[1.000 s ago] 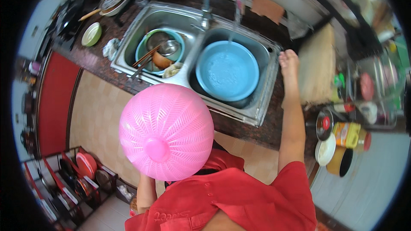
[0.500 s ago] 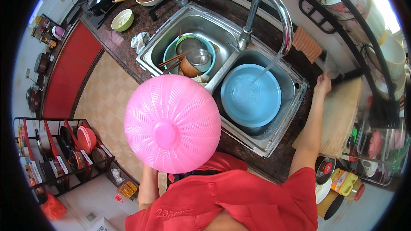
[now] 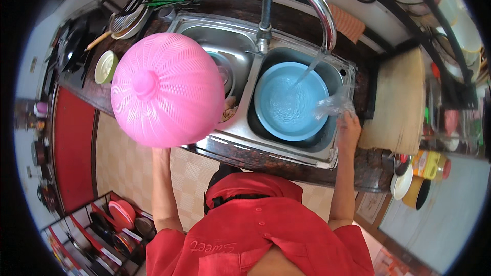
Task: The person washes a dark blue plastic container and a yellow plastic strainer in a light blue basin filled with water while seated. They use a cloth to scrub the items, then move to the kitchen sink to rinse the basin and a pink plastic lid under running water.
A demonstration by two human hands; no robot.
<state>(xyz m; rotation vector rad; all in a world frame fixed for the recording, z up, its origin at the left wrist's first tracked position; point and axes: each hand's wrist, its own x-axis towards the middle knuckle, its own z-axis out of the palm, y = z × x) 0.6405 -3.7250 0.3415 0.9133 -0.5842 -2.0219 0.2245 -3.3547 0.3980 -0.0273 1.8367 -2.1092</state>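
Pink cover aloft at 9 o'clock, clear glass under the tap stream at 3 o'clock.

The left hand is hidden beneath the pink mesh food cover (image 3: 162, 89), grip not visible; the dome hangs over the left sink bowl. At 3 o'clock the right hand (image 3: 349, 127) clasps a clear glass (image 3: 335, 105) over the blue basin (image 3: 291, 101), the faucet (image 3: 299, 0) at 12 o'clock.

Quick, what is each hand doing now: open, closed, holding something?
Left hand: hidden behind the pink plastic dome cover, holding it.
Right hand: closed on a clear glass.
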